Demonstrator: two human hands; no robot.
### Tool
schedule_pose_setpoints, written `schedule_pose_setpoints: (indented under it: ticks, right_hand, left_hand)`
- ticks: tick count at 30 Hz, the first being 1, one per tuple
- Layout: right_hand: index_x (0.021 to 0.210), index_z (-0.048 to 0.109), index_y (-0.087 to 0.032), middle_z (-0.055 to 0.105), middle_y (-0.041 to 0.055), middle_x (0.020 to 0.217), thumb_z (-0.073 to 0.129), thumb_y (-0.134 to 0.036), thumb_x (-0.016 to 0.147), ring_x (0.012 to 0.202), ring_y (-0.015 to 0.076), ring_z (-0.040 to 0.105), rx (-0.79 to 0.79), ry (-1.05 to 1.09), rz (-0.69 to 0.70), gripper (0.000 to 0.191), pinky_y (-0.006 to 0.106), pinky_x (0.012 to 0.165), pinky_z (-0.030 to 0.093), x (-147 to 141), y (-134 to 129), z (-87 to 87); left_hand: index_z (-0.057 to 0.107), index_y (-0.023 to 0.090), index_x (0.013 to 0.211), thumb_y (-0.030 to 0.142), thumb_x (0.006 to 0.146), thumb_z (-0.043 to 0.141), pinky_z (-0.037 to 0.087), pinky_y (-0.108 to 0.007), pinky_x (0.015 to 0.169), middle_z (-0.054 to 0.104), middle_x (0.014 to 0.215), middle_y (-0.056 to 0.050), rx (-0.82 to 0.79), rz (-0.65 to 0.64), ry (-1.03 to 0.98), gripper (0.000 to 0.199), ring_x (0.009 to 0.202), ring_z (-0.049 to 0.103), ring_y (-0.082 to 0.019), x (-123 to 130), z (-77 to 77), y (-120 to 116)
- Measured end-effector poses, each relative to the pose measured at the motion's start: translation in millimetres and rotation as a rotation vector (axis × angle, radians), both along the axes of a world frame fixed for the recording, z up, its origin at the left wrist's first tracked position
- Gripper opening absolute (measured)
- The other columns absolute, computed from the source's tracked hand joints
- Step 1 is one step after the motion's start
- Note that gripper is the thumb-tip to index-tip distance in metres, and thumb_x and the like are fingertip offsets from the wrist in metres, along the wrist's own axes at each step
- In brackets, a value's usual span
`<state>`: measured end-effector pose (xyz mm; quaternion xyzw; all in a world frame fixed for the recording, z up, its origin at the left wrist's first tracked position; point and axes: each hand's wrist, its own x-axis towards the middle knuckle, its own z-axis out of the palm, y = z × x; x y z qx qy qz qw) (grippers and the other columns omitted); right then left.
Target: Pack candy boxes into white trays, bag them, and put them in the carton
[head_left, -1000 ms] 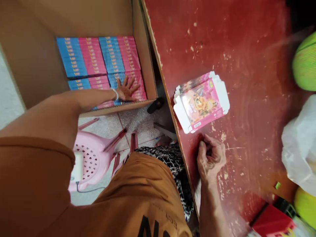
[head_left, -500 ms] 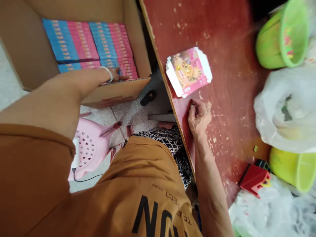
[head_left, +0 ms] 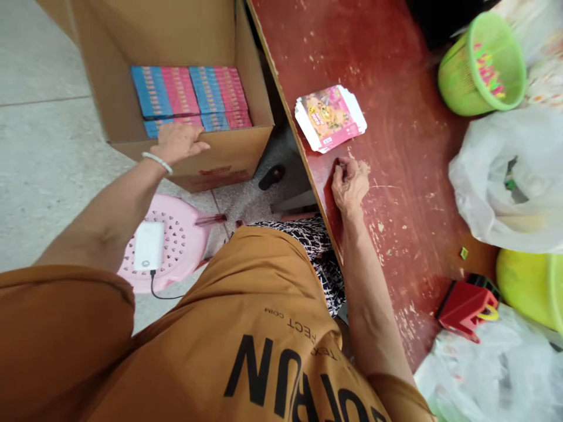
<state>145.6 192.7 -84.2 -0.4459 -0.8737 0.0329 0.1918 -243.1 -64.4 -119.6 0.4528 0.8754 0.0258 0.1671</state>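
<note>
My left hand, with a pale beaded bracelet at the wrist, is over the near rim of a large cardboard box. Its visible fingers are loosely stretched and I see nothing in them. Inside the box, rows of blue and pink packets stand packed side by side. My right hand rests on the red table, fingers curled in, with nothing visible in it. Just beyond it lies a flattened pink printed carton with white flaps, close to the table edge and apart from the hand.
The worn red table bears a green basket of small colourful pieces, a white plastic bag, a yellow-green container and a red tape dispenser-like object. A pink stool holds a white power bank with a cable.
My left hand has come up out of the box to its near rim. My right hand stays curled beside the flat carton. The whole view has shifted a little.
</note>
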Motion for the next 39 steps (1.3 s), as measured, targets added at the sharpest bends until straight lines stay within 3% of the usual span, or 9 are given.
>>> schedule_pose_setpoints:
  ticks: [3, 7, 15, 19, 23, 30, 39]
  right_hand:
    - [0.129, 0.072, -0.022, 0.073, 0.0138, 0.12, 0.049, -0.027, 0.103, 0.107, 0.0271, 0.066, 0.008, 0.011, 0.003, 0.036, 0.044, 0.102, 0.054, -1, 0, 0.8]
    - [0.13, 0.073, -0.021, 0.074, 0.0132, 0.121, 0.049, -0.028, 0.102, 0.108, 0.0261, 0.066, 0.001, 0.039, 0.012, 0.037, 0.042, 0.101, 0.054, -1, 0, -0.1]
    - [0.124, 0.074, -0.019, 0.072, 0.0136, 0.109, 0.05, -0.028, 0.099, 0.106, 0.0295, 0.064, -0.03, 0.119, 0.041, 0.036, 0.048, 0.101, 0.053, 2, 8, -6.8]
    - [0.124, 0.075, -0.019, 0.073, 0.0134, 0.108, 0.048, -0.029, 0.098, 0.106, 0.0296, 0.064, -0.037, 0.112, 0.037, 0.039, 0.047, 0.102, 0.051, 1, 3, -1.7]
    - [0.125, 0.075, -0.017, 0.072, 0.0153, 0.113, 0.048, -0.029, 0.099, 0.107, 0.0292, 0.063, -0.024, 0.072, 0.009, 0.039, 0.045, 0.099, 0.052, -1, -4, 5.1]
    - [0.129, 0.075, -0.021, 0.072, 0.0142, 0.12, 0.048, -0.032, 0.102, 0.103, 0.0264, 0.064, -0.105, 0.057, 0.006, 0.04, 0.039, 0.092, 0.052, -5, -12, 11.9]
    - [0.137, 0.073, -0.022, 0.07, 0.0143, 0.135, 0.046, -0.031, 0.107, 0.105, 0.0262, 0.069, -0.239, 0.019, 0.023, 0.041, 0.035, 0.087, 0.054, -14, -25, 31.2]
  left_hand:
    - [0.058, 0.004, 0.148, 0.058, 0.109, 0.049, 0.031, -0.066, 0.126, 0.063, 0.15, -0.023, 0.009, 0.096, 0.022, 0.067, 0.152, 0.047, -0.043, 7, -7.6, 2]
    - [0.065, 0.008, 0.139, 0.055, 0.107, 0.057, 0.04, -0.058, 0.122, 0.069, 0.142, -0.02, -0.005, 0.099, 0.032, 0.058, 0.141, 0.057, -0.037, 5, -1.2, 9]
    - [0.065, 0.015, 0.148, 0.056, 0.105, 0.063, 0.04, -0.049, 0.123, 0.07, 0.145, -0.015, -0.004, 0.115, 0.056, 0.059, 0.14, 0.057, -0.028, -4, -8.5, 14]
    - [0.066, 0.01, 0.145, 0.054, 0.105, 0.063, 0.039, -0.055, 0.121, 0.07, 0.144, -0.019, 0.006, 0.139, 0.043, 0.06, 0.139, 0.058, -0.032, -7, -11.9, 18]
    - [0.064, 0.008, 0.147, 0.052, 0.105, 0.064, 0.039, -0.051, 0.122, 0.07, 0.144, -0.019, 0.022, 0.145, 0.015, 0.061, 0.141, 0.057, -0.031, -9, -10.4, 18]
    - [0.071, 0.016, 0.139, 0.056, 0.102, 0.063, 0.047, -0.053, 0.115, 0.075, 0.135, -0.017, -0.026, 0.128, 0.074, 0.055, 0.132, 0.064, -0.036, -5, -0.6, 13]
    - [0.07, 0.027, 0.141, 0.057, 0.1, 0.059, 0.056, -0.046, 0.103, 0.076, 0.135, -0.013, -0.104, 0.15, 0.195, 0.052, 0.128, 0.069, -0.039, 9, 16.5, 11]
